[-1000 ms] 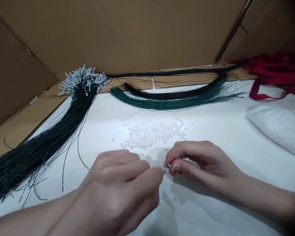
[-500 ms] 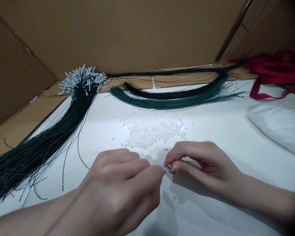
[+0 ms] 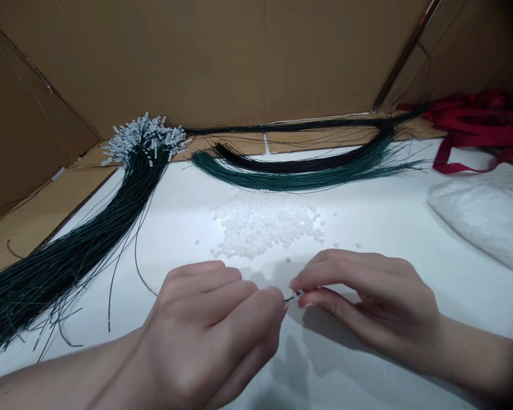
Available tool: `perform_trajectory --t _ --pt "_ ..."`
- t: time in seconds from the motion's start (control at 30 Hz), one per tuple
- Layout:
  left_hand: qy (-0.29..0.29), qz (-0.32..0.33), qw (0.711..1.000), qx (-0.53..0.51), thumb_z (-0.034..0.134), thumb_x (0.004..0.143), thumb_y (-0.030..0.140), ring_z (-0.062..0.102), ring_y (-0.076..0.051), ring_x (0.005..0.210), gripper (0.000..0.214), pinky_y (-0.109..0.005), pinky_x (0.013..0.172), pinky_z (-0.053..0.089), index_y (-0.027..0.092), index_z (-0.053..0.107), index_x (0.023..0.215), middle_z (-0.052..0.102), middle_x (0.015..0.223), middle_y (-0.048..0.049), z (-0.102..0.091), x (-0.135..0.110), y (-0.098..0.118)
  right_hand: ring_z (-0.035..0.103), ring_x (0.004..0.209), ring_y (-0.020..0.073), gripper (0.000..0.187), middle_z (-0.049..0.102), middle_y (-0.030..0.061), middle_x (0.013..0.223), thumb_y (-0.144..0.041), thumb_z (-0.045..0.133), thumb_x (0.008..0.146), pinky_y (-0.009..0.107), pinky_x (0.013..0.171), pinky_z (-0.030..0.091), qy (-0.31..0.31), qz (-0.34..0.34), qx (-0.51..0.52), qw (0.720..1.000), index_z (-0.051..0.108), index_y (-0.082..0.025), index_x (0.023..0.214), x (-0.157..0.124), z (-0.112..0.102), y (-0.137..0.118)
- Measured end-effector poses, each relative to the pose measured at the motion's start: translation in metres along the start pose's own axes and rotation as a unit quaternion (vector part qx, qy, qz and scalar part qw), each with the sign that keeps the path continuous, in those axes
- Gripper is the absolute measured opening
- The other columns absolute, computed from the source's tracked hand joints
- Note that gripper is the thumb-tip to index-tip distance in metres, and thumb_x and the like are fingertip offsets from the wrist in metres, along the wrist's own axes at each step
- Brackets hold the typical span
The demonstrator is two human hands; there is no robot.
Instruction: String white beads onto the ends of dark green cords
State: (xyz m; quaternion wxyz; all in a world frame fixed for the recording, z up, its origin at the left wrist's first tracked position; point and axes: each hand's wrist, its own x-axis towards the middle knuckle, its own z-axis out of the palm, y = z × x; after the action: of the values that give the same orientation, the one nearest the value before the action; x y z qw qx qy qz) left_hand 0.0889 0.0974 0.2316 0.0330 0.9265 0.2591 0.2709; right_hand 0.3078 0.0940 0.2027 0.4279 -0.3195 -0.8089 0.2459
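Observation:
My left hand (image 3: 214, 336) is closed, back of the hand up, around a thin dark wire (image 3: 289, 298) whose end pokes out past the thumb and forefinger. Facing it, my right hand (image 3: 371, 302) pinches a tiny pale bead (image 3: 299, 292) between thumb and fingertip. The bead meets the wire's tip; whether more beads sit behind it, the fingers hide. Just beyond both hands, a pile of clear-white beads (image 3: 265, 225) is spread on the white board (image 3: 175, 210), with a few strays around it.
To the left lies a thick bundle of dark green wires (image 3: 98, 228) with white beaded ends (image 3: 145, 139). Behind the bead pile curves another bundle of wires (image 3: 290, 179). Red ribbon (image 3: 461, 128) and a clear plastic bag (image 3: 487, 213) are at right. A cardboard wall (image 3: 239, 62) closes the back.
My right hand has shifted slightly right and its fingers have tilted. More of the wire tip and the bead shows between the hands. My left hand has hardly moved.

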Motion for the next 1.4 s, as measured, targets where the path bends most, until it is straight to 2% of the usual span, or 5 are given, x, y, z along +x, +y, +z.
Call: perform_trajectory --t 0.53,0.67,0.9,1.13,1.4 --pt "0.033 -0.014 0.997 -0.068 0.060 0.081 0.004 0.037 -0.008 0.048 0.011 -0.026 0.045 0.031 0.013 0.061 0.086 0.046 0.056 0.0059 0.0033 0.0044 0.0005 0.064 0.066 0.0084 0.006 0.069 0.0010 0.075 -0.011 0.067 0.088 0.018 0.061 0.050 0.030 -0.002 -0.001 1.000 0.064 -0.016 0.089 -0.0026 -0.0009 -0.0020" --pt "0.041 -0.010 0.997 -0.069 0.059 0.079 0.000 0.037 -0.008 0.049 0.017 -0.025 0.045 0.031 0.016 0.054 0.074 0.046 0.057 0.0059 0.0040 0.0055 -0.0009 0.063 0.062 0.0089 0.003 0.069 0.0028 0.071 -0.010 0.068 0.087 0.019 0.056 0.051 0.038 -0.032 -0.004 0.999 0.065 -0.012 0.086 -0.0023 -0.0008 -0.0035" --pt "0.063 -0.003 0.995 -0.080 0.059 0.080 0.001 0.039 -0.008 0.048 0.016 -0.024 0.045 0.033 0.015 0.055 0.074 0.048 0.055 0.0056 0.0061 0.0029 0.0003 0.063 0.062 0.0080 0.003 0.069 0.0034 0.070 -0.009 0.069 0.085 0.017 0.057 0.050 0.044 -0.041 0.006 0.998 0.066 -0.009 0.085 -0.0011 -0.0010 -0.0046" --pt "0.048 0.001 0.996 -0.074 0.059 0.080 0.002 0.041 -0.007 0.047 0.014 -0.022 0.044 0.034 0.015 0.057 0.076 0.050 0.055 0.0056 0.0018 0.0053 -0.0011 0.066 0.072 0.0072 0.018 0.071 0.0027 0.082 -0.012 0.075 0.081 0.015 0.068 0.051 0.029 -0.004 0.038 0.999 0.065 -0.010 0.096 -0.0027 -0.0006 0.0009" --pt "0.027 0.005 0.998 -0.055 0.055 0.082 0.002 0.042 -0.008 0.048 0.013 -0.023 0.044 0.035 0.015 0.056 0.079 0.053 0.056 0.0047 -0.0031 0.0059 -0.0019 0.064 0.073 0.0080 0.008 0.069 0.0028 0.080 -0.004 0.062 0.087 0.017 0.066 0.051 0.015 -0.008 0.039 0.999 0.065 -0.010 0.092 -0.0042 -0.0033 0.0022"
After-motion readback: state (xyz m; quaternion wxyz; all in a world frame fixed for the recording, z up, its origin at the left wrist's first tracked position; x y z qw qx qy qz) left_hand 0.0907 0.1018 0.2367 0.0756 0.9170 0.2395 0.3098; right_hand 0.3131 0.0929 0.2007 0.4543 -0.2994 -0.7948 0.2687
